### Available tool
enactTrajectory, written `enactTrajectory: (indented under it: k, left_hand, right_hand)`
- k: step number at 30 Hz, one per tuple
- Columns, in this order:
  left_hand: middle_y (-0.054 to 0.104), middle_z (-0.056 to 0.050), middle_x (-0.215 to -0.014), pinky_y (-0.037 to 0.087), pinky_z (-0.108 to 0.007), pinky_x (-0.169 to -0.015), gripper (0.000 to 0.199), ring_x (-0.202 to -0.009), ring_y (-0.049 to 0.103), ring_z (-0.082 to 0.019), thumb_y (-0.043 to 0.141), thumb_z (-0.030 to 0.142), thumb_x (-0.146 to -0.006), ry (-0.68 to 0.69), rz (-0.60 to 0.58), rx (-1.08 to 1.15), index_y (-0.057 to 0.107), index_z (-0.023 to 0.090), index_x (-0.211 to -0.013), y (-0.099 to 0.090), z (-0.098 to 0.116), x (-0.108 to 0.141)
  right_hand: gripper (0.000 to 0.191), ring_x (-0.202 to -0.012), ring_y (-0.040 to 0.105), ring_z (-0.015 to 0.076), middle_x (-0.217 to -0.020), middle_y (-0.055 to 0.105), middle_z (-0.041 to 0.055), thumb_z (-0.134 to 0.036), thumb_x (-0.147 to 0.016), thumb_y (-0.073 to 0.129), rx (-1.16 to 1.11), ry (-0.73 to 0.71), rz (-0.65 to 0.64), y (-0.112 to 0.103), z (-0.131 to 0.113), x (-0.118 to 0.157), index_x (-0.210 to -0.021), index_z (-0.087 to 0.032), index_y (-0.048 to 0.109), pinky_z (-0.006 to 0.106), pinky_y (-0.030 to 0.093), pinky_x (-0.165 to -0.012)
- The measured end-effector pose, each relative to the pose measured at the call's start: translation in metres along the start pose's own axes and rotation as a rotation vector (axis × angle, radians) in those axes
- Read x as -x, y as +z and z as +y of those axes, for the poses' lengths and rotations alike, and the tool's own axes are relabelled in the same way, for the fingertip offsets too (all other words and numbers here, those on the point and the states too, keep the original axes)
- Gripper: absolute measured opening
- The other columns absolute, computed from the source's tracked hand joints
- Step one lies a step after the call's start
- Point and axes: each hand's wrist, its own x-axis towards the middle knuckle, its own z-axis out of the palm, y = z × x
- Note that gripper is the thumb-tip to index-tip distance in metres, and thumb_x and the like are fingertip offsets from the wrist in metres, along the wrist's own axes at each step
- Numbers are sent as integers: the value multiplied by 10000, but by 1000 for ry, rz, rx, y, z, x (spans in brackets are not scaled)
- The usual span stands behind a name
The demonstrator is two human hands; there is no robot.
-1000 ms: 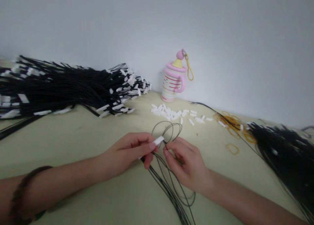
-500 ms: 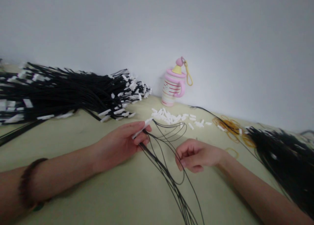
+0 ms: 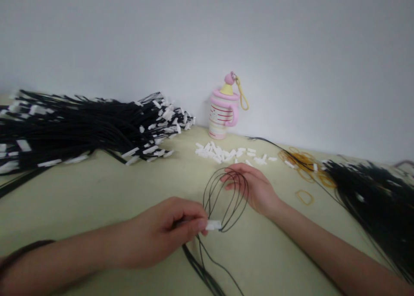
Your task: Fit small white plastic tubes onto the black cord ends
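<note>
Left hand (image 3: 189, 231) pinches a white connector (image 3: 213, 225); beyond it, white pieces (image 3: 216, 151) and a pink cup (image 3: 224, 115). Right hand (image 3: 254, 188), fingers apart, meets wire loops (image 3: 246, 192).

Dark band (image 3: 26, 247) around left forearm (image 3: 80, 249); right forearm (image 3: 310, 235) bare.

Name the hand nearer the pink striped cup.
Right: the right hand is in front of the cup, slightly rightward; the left hand is lower-left, farther away.
</note>
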Motion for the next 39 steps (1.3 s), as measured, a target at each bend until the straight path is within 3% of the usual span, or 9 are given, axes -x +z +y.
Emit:
enactTrajectory:
  k: [4, 7, 11, 16, 18, 21, 26, 33, 39]
  left_hand:
    - [355, 58, -544, 237, -193, -454, 357, -502, 317, -84, 409, 444, -890, -20, 7, -10, 559, 149, -755, 3, 1, -2]
    - [452, 44, -547, 273, -185, -457, 352, -492, 373, -87, 381, 430, -895, -59, 12, 57, 554, 145, -781, 4, 1, -5]
    - [482, 44, -507, 279, -182, -458, 332, -465, 387, -83, 407, 399, -887, -73, 116, 145, 556, 143, -737, 1, -5, -9]
    - [495, 54, -495, 345, -187, -455, 291, -428, 442, -86, 418, 397, -884, -104, 233, 400, 536, 143, -803, -6, -12, -15]
    - [520, 48, -522, 356, -186, -446, 276, -433, 455, -88, 436, 400, -877, -97, 204, 413, 526, 152, -797, -7, -13, -16]
    - [544, 41, -542, 360, -181, -436, 272, -441, 466, -88, 448, 407, -871, -88, 179, 381, 520, 161, -779, -6, -12, -16]
    - [547, 42, -550, 389, -176, -454, 268, -464, 476, -84, 444, 387, -879, -62, 182, 369, 513, 159, -755, -4, -13, -15]
    - [548, 37, -531, 393, -183, -447, 277, -455, 472, -89, 466, 413, -860, -79, 186, 426, 530, 155, -782, -4, -10, -15]
    - [566, 25, -534, 400, -189, -444, 297, -447, 487, -92, 454, 430, -856, -82, 203, 397, 528, 156, -769, -4, -11, -15]
  right_hand:
    - [193, -857, 576, 163, -862, 637, 54, -253, -812, 470, 340, -175, 168, -7, 3, -1, -933, -146, 575, 310, 444, -767]
    - [184, -799, 539, 147, -860, 597, 41, -227, -816, 464, 613, -383, 251, -5, 2, 8, -971, -159, 538, 285, 429, -702]
    - [79, -562, 432, 93, -622, 463, -34, -103, -745, 500, 706, -597, 132, 16, 0, 36, -750, -181, 493, 204, 345, -507]
    - [102, -443, 366, 53, -546, 407, -71, -105, -735, 531, 587, -257, -223, 43, 0, 53, -787, -176, 479, 162, 260, -405]
    - [14, -449, 371, 52, -557, 408, -62, -165, -801, 504, 605, -157, -216, 44, 1, 49, -810, -162, 514, 160, 264, -407]
    - [124, -464, 383, 55, -573, 425, -50, -239, -861, 456, 575, -87, -199, 40, 1, 42, -824, -152, 536, 162, 285, -420]
    - [79, -529, 391, 56, -649, 460, -27, -166, -756, 558, 629, -134, -343, 41, -2, 42, -689, -142, 523, 176, 293, -470]
    - [280, -441, 313, 34, -556, 412, -57, -383, -775, 627, 261, 283, -486, 39, -4, 39, -700, -132, 530, 165, 231, -404]
    - [178, -544, 432, 39, -742, 585, 8, -279, -755, 658, 159, 271, -569, 36, -18, 33, -798, -107, 662, 159, 337, -490]
